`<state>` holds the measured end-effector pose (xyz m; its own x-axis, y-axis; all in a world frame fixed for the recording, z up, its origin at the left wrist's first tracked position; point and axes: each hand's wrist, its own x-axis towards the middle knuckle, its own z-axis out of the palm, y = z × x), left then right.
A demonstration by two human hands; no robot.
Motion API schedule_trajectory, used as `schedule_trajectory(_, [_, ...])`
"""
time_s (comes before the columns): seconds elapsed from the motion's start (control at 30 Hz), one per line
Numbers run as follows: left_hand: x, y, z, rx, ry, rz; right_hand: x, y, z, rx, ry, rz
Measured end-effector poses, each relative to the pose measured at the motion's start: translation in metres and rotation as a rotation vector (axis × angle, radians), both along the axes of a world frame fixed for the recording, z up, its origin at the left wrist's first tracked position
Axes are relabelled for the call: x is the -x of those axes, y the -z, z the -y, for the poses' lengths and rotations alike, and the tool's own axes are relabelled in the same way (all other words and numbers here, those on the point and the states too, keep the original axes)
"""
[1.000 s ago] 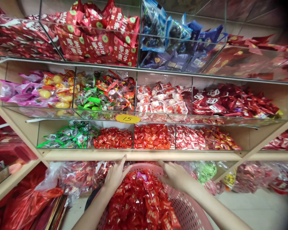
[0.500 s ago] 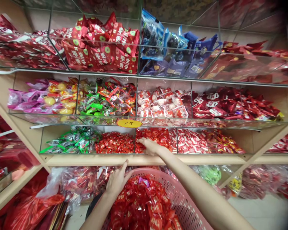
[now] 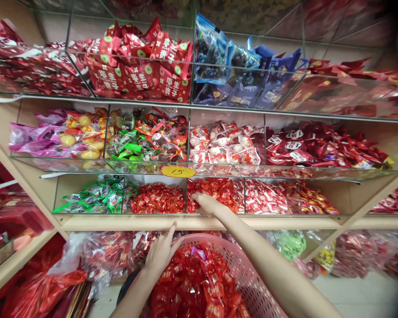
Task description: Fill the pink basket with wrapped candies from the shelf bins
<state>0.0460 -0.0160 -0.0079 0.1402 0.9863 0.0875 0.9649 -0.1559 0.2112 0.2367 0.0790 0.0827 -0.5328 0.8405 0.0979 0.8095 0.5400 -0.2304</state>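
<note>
My left hand [image 3: 159,251] is at the left rim of a pink perforated plastic basket [image 3: 252,274]. Its thumb lies over the rim with the other fingers on the outer side, the index finger stretched upward. Red wrapped candies [image 3: 194,282] fill the basket, one purple-wrapped piece among them. My right hand [image 3: 205,204] reaches over the basket into a lower-shelf bin of small red wrapped candies [image 3: 220,190]. Its fingers are stretched out, palm down, onto these candies, and the fingertips are partly hidden. No candy shows in that hand.
Clear dividers separate bins of wrapped sweets on three shelf levels. A yellow tag [image 3: 178,171] marked 15 hangs above the lower bins. A wooden ledge [image 3: 119,222] runs in front of them. Bagged goods [image 3: 109,251] sit beneath, and a red plastic bag [image 3: 46,291] lies lower left.
My right hand shifts very slightly over the red candies, its fingers still among them. My left hand stays at the basket rim.
</note>
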Motion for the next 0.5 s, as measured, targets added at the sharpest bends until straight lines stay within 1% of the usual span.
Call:
schedule_trajectory(0.17, [0.002,0.005,-0.002,-0.032,0.004,-0.023,-0.007,0.007,0.006,-0.044,0.017,-0.112])
schedule_trajectory(0.27, [0.002,0.006,-0.003,-0.034,0.007,-0.016,-0.011,0.011,0.006,-0.040,0.022,-0.160])
schedule_trajectory(0.5, [0.001,0.002,-0.001,-0.022,0.009,-0.029,-0.008,0.016,-0.001,-0.003,-0.046,-0.247])
